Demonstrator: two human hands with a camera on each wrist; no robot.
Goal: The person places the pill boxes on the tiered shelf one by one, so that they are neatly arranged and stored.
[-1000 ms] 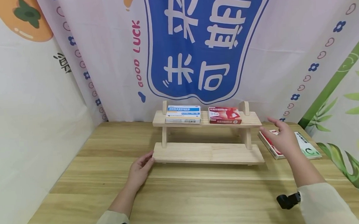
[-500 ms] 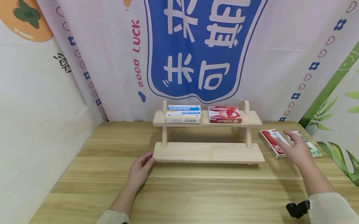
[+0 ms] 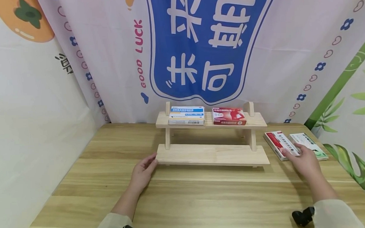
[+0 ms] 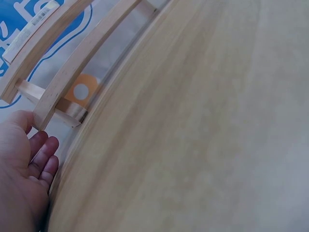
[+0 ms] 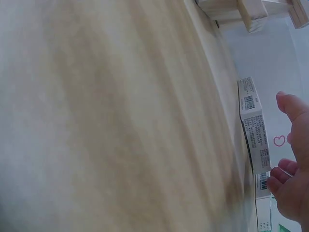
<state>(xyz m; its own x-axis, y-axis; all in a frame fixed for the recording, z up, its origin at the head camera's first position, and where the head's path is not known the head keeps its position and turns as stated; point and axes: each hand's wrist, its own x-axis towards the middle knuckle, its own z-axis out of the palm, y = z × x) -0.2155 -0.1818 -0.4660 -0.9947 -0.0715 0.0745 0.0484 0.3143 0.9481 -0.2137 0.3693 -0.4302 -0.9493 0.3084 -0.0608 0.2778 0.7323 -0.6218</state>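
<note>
A two-tier wooden display stand [image 3: 211, 154] stands at the back of the table. My left hand [image 3: 142, 173] grips the left end of its lower board; in the left wrist view the thumb and fingers meet that board's end. To the stand's right, my right hand [image 3: 308, 163] is spread over a red-and-white medicine box [image 3: 275, 143]. In the right wrist view, the thumb is apart from the box and the lower fingers are close to its end; contact is unclear. A white-and-green medicine box [image 3: 305, 140] lies beside it, partly hidden by the hand.
On the upper board lie a blue-and-white medicine box [image 3: 187, 116] and a red medicine box [image 3: 229, 115]. A printed cloth [image 3: 117, 62] hangs behind the wooden table [image 3: 185, 201], with a white wall covering [image 3: 28, 116] at the left.
My right hand has moved right from beside the stand, then lowered toward the red-and-white medicine box. My left hand has stayed at the stand's end.
</note>
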